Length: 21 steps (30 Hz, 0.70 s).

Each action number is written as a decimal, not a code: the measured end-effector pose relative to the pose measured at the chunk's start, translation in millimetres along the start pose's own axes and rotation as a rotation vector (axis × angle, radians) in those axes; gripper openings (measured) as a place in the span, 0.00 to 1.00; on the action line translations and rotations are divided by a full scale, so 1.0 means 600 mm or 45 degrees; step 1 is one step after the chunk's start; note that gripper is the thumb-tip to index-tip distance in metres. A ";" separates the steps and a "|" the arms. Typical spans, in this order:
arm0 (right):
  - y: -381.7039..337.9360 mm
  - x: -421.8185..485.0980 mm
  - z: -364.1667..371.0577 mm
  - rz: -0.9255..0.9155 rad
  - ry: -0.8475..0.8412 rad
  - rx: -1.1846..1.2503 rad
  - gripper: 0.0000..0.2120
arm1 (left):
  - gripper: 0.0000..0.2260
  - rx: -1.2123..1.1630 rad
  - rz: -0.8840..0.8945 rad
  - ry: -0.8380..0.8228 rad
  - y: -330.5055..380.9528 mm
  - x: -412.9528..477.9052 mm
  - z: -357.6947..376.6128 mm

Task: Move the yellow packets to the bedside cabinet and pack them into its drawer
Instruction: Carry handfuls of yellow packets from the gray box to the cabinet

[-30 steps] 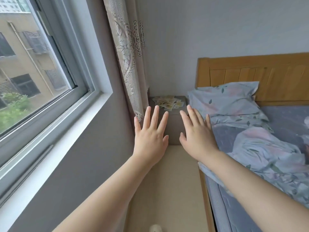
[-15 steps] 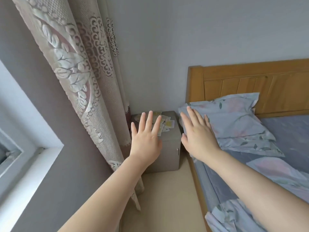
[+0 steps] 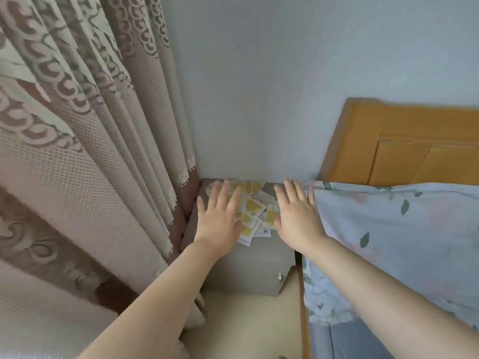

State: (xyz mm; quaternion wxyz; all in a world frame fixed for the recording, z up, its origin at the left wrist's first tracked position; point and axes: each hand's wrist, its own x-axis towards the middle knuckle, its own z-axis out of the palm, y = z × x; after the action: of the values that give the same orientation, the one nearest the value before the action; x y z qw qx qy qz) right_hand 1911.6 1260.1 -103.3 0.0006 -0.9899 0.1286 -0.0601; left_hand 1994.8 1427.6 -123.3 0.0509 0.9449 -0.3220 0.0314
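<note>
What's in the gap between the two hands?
In the head view, a heap of yellow packets lies between the left hand and right hand, on the grey bedside cabinet.

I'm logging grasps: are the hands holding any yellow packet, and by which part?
Nothing is held. The left hand and right hand reach with straight fingers over the yellow packets lying on the bedside cabinet.
</note>
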 end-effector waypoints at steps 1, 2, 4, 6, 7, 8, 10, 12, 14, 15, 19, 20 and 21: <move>0.008 0.030 0.013 -0.018 -0.044 -0.010 0.34 | 0.32 -0.030 -0.038 -0.034 -0.004 0.027 0.014; 0.016 0.060 0.029 -0.033 -0.086 -0.015 0.34 | 0.32 -0.062 -0.084 -0.068 -0.009 0.052 0.029; 0.027 0.111 0.062 -0.062 -0.121 0.009 0.33 | 0.33 -0.124 -0.181 -0.130 -0.020 0.092 0.061; 0.032 0.160 0.098 -0.085 -0.145 0.047 0.33 | 0.33 -0.183 -0.247 -0.193 -0.033 0.128 0.094; 0.034 0.186 0.118 -0.082 -0.170 0.060 0.33 | 0.33 -0.205 -0.274 -0.230 -0.043 0.148 0.111; 0.035 0.210 0.138 -0.070 -0.213 0.065 0.33 | 0.34 -0.232 -0.297 -0.260 -0.054 0.167 0.129; 0.036 0.254 0.182 -0.053 -0.320 0.046 0.35 | 0.34 -0.286 -0.329 -0.306 -0.078 0.201 0.168; 0.036 0.287 0.226 -0.005 -0.397 0.042 0.35 | 0.34 -0.310 -0.330 -0.402 -0.099 0.229 0.207; 0.036 0.319 0.267 0.042 -0.437 0.056 0.34 | 0.35 -0.462 -0.406 -0.509 -0.123 0.264 0.250; 0.036 0.335 0.284 0.055 -0.473 0.056 0.34 | 0.35 -0.555 -0.474 -0.568 -0.134 0.281 0.272; 0.029 0.382 0.352 0.034 -0.614 0.077 0.33 | 0.34 -0.798 -0.771 -0.676 -0.178 0.327 0.363; 0.026 0.391 0.371 0.021 -0.654 0.091 0.33 | 0.33 -0.823 -0.817 -0.694 -0.187 0.333 0.386; 0.024 0.400 0.391 0.002 -0.692 0.092 0.33 | 0.33 -0.826 -0.835 -0.704 -0.193 0.338 0.402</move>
State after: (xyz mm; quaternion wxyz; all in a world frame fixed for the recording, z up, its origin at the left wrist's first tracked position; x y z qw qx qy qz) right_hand 2166.4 1181.9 -308.0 0.0703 -0.9690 0.1223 0.2030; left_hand 2232.4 1368.1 -353.1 0.2607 0.9045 -0.0047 -0.3374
